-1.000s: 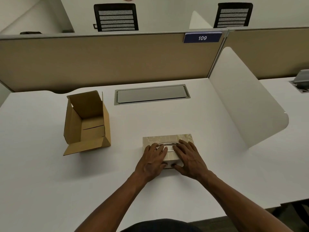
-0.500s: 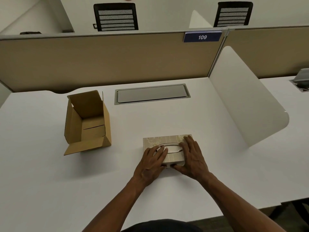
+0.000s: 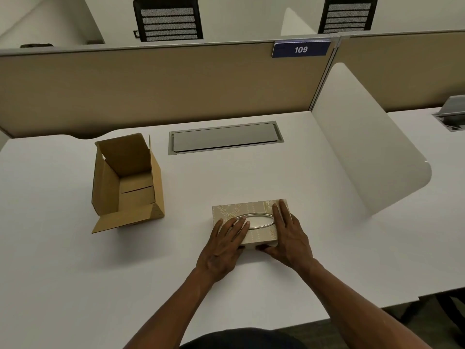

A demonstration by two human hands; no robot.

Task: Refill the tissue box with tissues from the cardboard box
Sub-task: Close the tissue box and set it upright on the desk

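Observation:
A beige patterned tissue box (image 3: 247, 210) with an oval silver-rimmed opening lies flat on the white desk (image 3: 276, 177), near its front. My left hand (image 3: 225, 244) rests flat on the box's left top, fingers over the oval rim. My right hand (image 3: 289, 235) lies along the box's right side, thumb at the near edge. An open brown cardboard box (image 3: 127, 182) stands to the left, flaps up; its inside looks bare. No tissues show.
A grey cable hatch (image 3: 225, 138) is set into the desk behind the tissue box. A white curved divider (image 3: 367, 157) stands at the right, a tan partition (image 3: 161, 89) with a "109" sign (image 3: 300, 49) at the back. Two black chairs stand beyond.
My right hand has slid from the box's top to its right edge, uncovering more of the oval opening. My left hand shifted slightly left on the lid. The box stays in place.

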